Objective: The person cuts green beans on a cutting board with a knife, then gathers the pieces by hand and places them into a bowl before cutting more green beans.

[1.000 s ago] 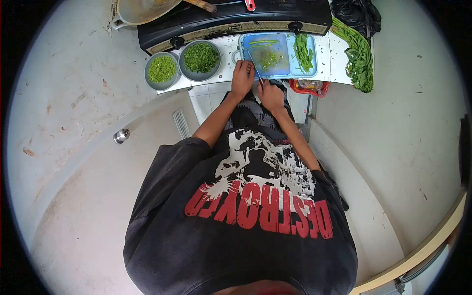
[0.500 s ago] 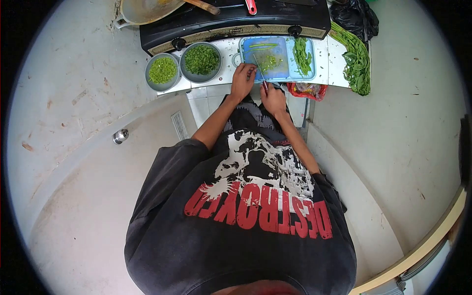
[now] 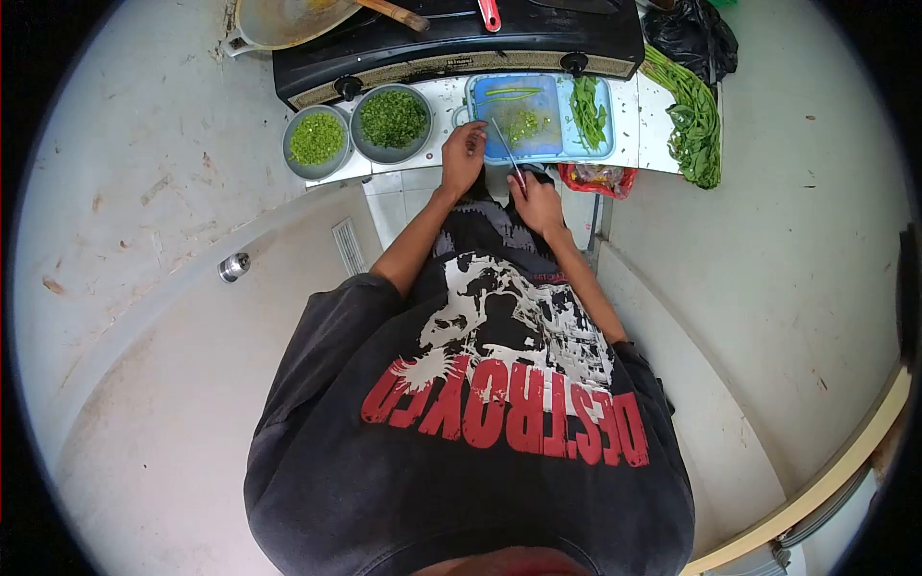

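My right hand is closed round the handle of a knife, whose blade points up and left over the near left part of the blue cutting board. Close to the board's lower left corner is my left hand, its fingers curled together; whatever they may pinch is too small to make out. Chopped green pieces lie scattered on the board. Above them rest a few long green stems. Cut leafy greens sit on the light blue tray to the right.
Two grey bowls stand at left, one with light green pieces, one with darker chopped greens. Behind is a black gas stove with a pan. A leafy bunch, black plastic bag and red container are at right.
My left hand has shifted left, away from the chopped pieces to the board's edge. My right hand and the knife have drawn slightly toward me and left.
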`<state>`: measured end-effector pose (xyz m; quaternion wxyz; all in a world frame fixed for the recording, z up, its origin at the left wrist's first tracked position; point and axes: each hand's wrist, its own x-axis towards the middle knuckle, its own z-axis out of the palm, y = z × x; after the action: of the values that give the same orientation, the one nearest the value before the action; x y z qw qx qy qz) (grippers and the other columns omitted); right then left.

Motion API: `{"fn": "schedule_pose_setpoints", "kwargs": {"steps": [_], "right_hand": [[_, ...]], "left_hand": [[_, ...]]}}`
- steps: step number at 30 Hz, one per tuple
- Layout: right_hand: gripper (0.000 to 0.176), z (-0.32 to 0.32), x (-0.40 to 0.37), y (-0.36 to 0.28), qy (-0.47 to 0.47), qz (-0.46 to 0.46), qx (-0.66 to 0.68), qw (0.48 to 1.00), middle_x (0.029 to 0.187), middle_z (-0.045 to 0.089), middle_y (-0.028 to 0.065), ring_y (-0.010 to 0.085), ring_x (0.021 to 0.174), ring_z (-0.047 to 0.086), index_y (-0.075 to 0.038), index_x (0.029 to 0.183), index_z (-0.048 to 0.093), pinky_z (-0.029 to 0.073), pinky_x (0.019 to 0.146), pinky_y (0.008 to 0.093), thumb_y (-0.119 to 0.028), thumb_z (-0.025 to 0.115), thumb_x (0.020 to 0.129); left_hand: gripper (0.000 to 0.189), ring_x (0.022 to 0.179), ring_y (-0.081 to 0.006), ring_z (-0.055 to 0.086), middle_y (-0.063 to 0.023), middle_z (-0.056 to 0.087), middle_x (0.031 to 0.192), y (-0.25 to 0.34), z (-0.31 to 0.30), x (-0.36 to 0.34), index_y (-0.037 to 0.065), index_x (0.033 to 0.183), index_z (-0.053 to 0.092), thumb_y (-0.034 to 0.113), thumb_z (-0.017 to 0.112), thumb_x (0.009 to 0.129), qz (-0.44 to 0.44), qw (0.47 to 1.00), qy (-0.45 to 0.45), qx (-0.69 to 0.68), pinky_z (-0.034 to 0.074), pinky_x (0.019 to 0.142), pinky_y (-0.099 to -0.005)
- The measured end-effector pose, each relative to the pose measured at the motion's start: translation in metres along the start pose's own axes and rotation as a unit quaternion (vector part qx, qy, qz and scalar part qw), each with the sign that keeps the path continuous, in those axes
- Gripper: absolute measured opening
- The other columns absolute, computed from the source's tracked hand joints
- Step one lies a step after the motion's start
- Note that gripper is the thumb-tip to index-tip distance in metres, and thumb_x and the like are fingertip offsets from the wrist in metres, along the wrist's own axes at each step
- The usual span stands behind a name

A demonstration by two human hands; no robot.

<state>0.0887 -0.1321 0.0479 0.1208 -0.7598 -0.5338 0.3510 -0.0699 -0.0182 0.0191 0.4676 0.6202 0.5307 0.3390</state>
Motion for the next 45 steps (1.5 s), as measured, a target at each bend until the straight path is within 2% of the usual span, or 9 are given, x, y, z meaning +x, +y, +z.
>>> {"fn": "schedule_pose_setpoints", "kwargs": {"steps": [3, 6, 15, 21, 27, 30, 36, 40, 45], "right_hand": [[0.044, 0.004, 0.001, 0.004, -0.014, -0.025, 0.000, 1.000, 0.074, 0.069, 0.0278, 0.0491, 0.074, 0.069, -0.003, 0.105, 0.067, 0.055, 0.071, 0.0592, -0.045, 0.055, 0.101], [0.043, 0.003, 0.007, 0.006, 0.005, -0.025, 0.003, 1.000, 0.075, 0.069, 0.0271, 0.0487, 0.074, 0.069, -0.004, 0.105, 0.068, 0.055, 0.071, 0.0590, -0.045, 0.054, 0.101], [0.044, -0.034, 0.029, 0.029, 0.071, -0.038, -0.050, 0.995, 0.076, 0.070, 0.0247, 0.0460, 0.074, 0.069, -0.005, 0.100, 0.066, 0.054, 0.070, 0.0573, -0.047, 0.053, 0.101], [0.037, -0.066, 0.020, 0.022, 0.050, -0.045, -0.119, 0.991, 0.078, 0.072, 0.0197, 0.0409, 0.075, 0.071, -0.010, 0.098, 0.066, 0.054, 0.066, 0.0535, -0.046, 0.057, 0.100], [0.028, -0.070, 0.013, 0.030, 0.082, -0.074, -0.145, 0.983, 0.080, 0.073, 0.0169, 0.0380, 0.073, 0.072, -0.014, 0.101, 0.069, 0.055, 0.065, 0.0509, -0.040, 0.066, 0.094], [0.027, -0.076, 0.009, 0.026, 0.061, -0.048, -0.156, 0.985, 0.083, 0.073, 0.0161, 0.0379, 0.077, 0.071, -0.013, 0.098, 0.071, 0.055, 0.067, 0.0502, -0.039, 0.067, 0.092], [0.029, -0.083, 0.000, 0.028, 0.059, -0.045, -0.156, 0.985, 0.084, 0.073, 0.0161, 0.0371, 0.076, 0.071, -0.012, 0.099, 0.072, 0.055, 0.067, 0.0497, -0.039, 0.068, 0.091], [0.034, -0.079, -0.001, 0.043, 0.070, -0.060, -0.137, 0.986, 0.080, 0.072, 0.0179, 0.0382, 0.072, 0.070, -0.013, 0.106, 0.074, 0.055, 0.066, 0.0490, -0.044, 0.067, 0.093], [0.041, -0.069, -0.020, 0.051, 0.089, -0.024, 0.025, 0.995, 0.076, 0.069, 0.0232, 0.0427, 0.072, 0.069, -0.005, 0.103, 0.074, 0.053, 0.065, 0.0508, -0.045, 0.066, 0.096]], "left_hand": [[0.027, 0.081, -0.0140, 0.069, -0.0088, 0.074, 0.098, 0.003, -0.009, -0.003, 0.006, 0.125, 0.067, 0.007, 0.061, 0.099, -0.061, 0.998, -0.003, -0.031, 0.054, 0.070, -0.0296], [0.026, 0.075, -0.0160, 0.068, -0.0104, 0.074, 0.092, 0.007, -0.013, -0.005, 0.004, 0.123, 0.066, 0.005, 0.062, 0.098, -0.039, 0.999, 0.010, -0.011, 0.055, 0.065, -0.0315], [0.026, 0.075, -0.0156, 0.067, -0.0106, 0.074, 0.093, 0.028, -0.003, 0.001, 0.005, 0.124, 0.067, 0.010, 0.064, 0.098, -0.032, 0.996, -0.073, -0.027, 0.054, 0.066, -0.0317], [0.039, 0.075, -0.0261, 0.069, -0.0146, 0.073, 0.095, 0.048, 0.001, 0.004, 0.012, 0.134, 0.065, 0.011, 0.066, 0.095, 0.127, 0.971, -0.198, 0.035, 0.055, 0.070, -0.0363], [0.056, 0.086, -0.0386, 0.069, -0.0195, 0.070, 0.106, 0.053, 0.002, 0.009, 0.025, 0.151, 0.051, 0.015, 0.060, 0.097, 0.167, 0.898, -0.369, 0.172, 0.056, 0.077, -0.0464], [0.060, 0.093, -0.0403, 0.069, -0.0203, 0.070, 0.109, 0.044, 0.005, 0.016, 0.027, 0.154, 0.046, 0.015, 0.060, 0.096, 0.151, 0.902, -0.336, 0.225, 0.056, 0.080, -0.0493], [0.061, 0.081, -0.0420, 0.070, -0.0194, 0.073, 0.099, 0.044, -0.002, 0.028, 0.026, 0.152, 0.048, 0.017, 0.062, 0.093, 0.114, 0.913, -0.302, 0.248, 0.057, 0.075, -0.0511], [0.064, 0.080, -0.0409, 0.070, -0.0189, 0.074, 0.094, 0.041, -0.004, 0.027, 0.023, 0.154, 0.045, 0.017, 0.064, 0.094, 0.102, 0.934, -0.283, 0.191, 0.057, 0.077, -0.0499], [0.072, 0.072, -0.0328, 0.070, -0.0168, 0.072, 0.085, 0.033, -0.004, 0.022, 0.019, 0.160, 0.035, 0.017, 0.066, 0.095, 0.022, 0.958, -0.257, 0.128, 0.055, 0.072, -0.0419]]}}
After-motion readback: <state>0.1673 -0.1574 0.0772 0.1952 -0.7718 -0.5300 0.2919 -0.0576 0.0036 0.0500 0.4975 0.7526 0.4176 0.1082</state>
